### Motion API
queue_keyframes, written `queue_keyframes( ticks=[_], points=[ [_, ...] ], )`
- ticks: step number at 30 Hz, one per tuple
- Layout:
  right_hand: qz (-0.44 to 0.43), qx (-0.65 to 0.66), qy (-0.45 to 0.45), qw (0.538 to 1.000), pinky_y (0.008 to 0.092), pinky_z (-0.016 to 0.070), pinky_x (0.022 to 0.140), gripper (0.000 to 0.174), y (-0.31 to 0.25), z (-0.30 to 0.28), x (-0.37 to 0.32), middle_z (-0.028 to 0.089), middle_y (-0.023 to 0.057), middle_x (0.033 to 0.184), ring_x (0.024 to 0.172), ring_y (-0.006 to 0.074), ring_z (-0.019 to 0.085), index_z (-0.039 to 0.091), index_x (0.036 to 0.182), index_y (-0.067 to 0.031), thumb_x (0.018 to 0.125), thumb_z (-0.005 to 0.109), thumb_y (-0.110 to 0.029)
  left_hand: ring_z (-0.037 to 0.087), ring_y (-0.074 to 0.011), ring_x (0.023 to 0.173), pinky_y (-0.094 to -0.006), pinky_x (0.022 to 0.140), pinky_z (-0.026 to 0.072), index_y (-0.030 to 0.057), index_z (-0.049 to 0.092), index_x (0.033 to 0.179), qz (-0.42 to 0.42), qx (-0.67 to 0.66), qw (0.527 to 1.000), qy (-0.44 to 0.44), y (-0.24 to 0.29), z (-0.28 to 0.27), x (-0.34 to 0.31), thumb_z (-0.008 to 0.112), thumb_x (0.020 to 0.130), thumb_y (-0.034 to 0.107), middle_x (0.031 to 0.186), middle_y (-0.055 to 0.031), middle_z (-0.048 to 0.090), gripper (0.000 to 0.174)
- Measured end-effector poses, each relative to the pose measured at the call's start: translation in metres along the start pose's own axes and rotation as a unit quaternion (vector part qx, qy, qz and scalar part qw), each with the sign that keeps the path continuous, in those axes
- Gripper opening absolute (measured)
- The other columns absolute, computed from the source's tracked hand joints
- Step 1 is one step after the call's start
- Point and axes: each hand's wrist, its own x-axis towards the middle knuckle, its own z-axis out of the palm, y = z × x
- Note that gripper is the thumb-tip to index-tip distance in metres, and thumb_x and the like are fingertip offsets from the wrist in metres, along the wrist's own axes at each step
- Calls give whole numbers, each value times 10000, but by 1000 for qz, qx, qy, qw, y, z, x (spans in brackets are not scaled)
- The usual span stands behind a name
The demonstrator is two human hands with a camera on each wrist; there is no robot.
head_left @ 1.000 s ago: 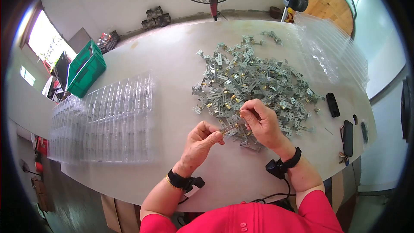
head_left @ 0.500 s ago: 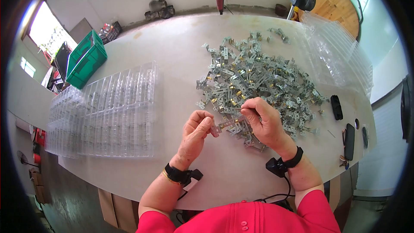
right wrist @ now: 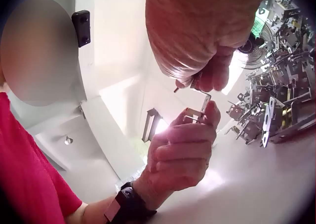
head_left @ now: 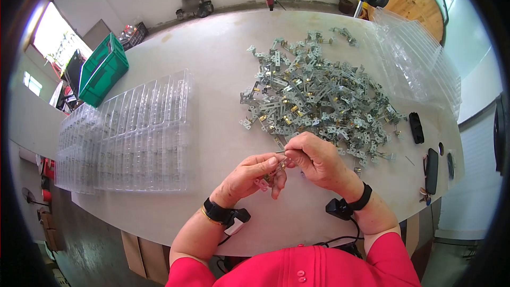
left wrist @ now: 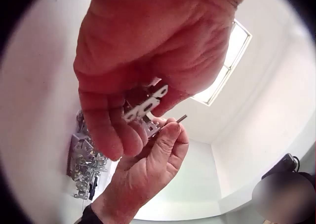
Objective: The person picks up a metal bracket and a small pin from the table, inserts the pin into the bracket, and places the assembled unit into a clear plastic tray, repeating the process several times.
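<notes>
My left hand (head_left: pixel 247 179) grips a small slotted metal bracket (left wrist: pixel 144 109) between thumb and curled fingers, over the table just in front of the pile. Against it comes my right hand (head_left: pixel 321 163), pinching a thin metal pin (left wrist: pixel 182 119) between thumb and forefinger. The pin's end juts out past the right thumb in the left wrist view. In the right wrist view the fingertips of both hands meet around the bracket and partly cover it. Beyond the hands spreads a heap of metal brackets (head_left: pixel 319 98), some with brass-coloured parts.
Clear plastic trays (head_left: pixel 143 149) with rows of compartments lie on the left of the table (head_left: pixel 223 101). A green crate (head_left: pixel 103 72) stands behind them. More clear trays (head_left: pixel 411 58) lie at the far right. A black case (head_left: pixel 432 171) rests near the right edge.
My right hand has moved left and slightly down, off the front of the heap, to meet the left. The left hand has turned and shifted right with the bracket.
</notes>
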Motion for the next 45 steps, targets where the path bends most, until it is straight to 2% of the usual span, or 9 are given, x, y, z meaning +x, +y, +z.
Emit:
queue_keyframes(
  ticks=[6, 8, 11, 14, 24, 33, 39, 41, 45],
  points=[
    [-48, -136, 118, 982, 293, 488, 566, 76, -4, -6, 7, 615, 80, 825, 646, 176, 620, 619, 1014, -34, 950, 659, -34, 596, -131, 641, -268, 595, 451, 39, 570, 1242, 55, -14, 994, 97, -9, 0, 4, 491, 1066, 306, 835, -50, 628, 329],
    [97, -83, 101, 987, 289, 469, 545, 82, -8, -8, 3, 618, 66, 746, 589, 174, 599, 622, 1014, -47, 951, 670, -66, 540, -104, 596, -244, 572, 435, 41, 569, 1199, 101, -42, 985, 131, -10, 2, 5, 498, 1069, 272, 800, -17, 592, 275],
    [142, -86, 80, 983, 295, 464, 531, 87, -14, -4, 1, 618, 77, 693, 554, 182, 591, 624, 1007, -56, 952, 679, -97, 497, -83, 579, -231, 539, 418, 41, 568, 1171, 115, -20, 980, 161, -11, 1, 6, 499, 1072, 251, 777, 4, 553, 241],
    [117, -85, 71, 987, 308, 462, 523, 86, -11, 2, 0, 622, 103, 705, 552, 206, 599, 624, 993, -58, 950, 681, -106, 462, -101, 562, -238, 506, 375, 47, 564, 1164, 109, -2, 974, 199, -9, 3, 7, 490, 1075, 251, 744, -4, 503, 235],
    [135, -82, 61, 986, 333, 469, 531, 87, -4, 7, -3, 627, 116, 705, 575, 240, 624, 619, 965, -58, 948, 682, -114, 454, -60, 560, -212, 496, 373, 31, 561, 1170, 130, 1, 971, 202, -10, 3, 8, 506, 1072, 249, 745, 19, 517, 245],
    [174, -59, 39, 982, 339, 483, 553, 192, -9, 5, -2, 656, 116, 708, 600, 254, 650, 571, 1106, -54, 957, 669, -123, 430, -56, 567, -202, 488, 334, 55, 559, 1143, 161, 108, 946, 258, -13, 2, 7, 529, 1063, 217, 728, 20, 508, 182],
    [229, -1, -3, 973, 314, 473, 550, 231, -11, 4, -1, 645, 98, 694, 600, 189, 647, 572, 1164, -53, 984, 646, -176, 452, -25, 604, -192, 512, 363, 42, 585, 1142, 162, 213, 930, 251, -13, 11, 6, 560, 1051, 215, 751, 47, 529, 197],
    [244, 24, -8, 969, 301, 457, 538, 210, -12, 5, 0, 633, 80, 680, 580, 157, 616, 594, 1135, -42, 992, 636, -190, 456, -15, 656, -191, 572, 387, 26, 579, 1123, 149, 216, 933, 247, -13, 13, 6, 577, 1041, 185, 763, 60, 526, 179],
    [260, 38, 3, 965, 304, 450, 530, 161, -10, 6, -2, 639, 66, 677, 560, 143, 590, 628, 1064, -46, 981, 642, -183, 441, -12, 633, -187, 545, 367, 37, 592, 1147, 166, 233, 927, 241, -21, 7, 8, 575, 1043, 190, 762, 66, 522, 186]
  ],
)
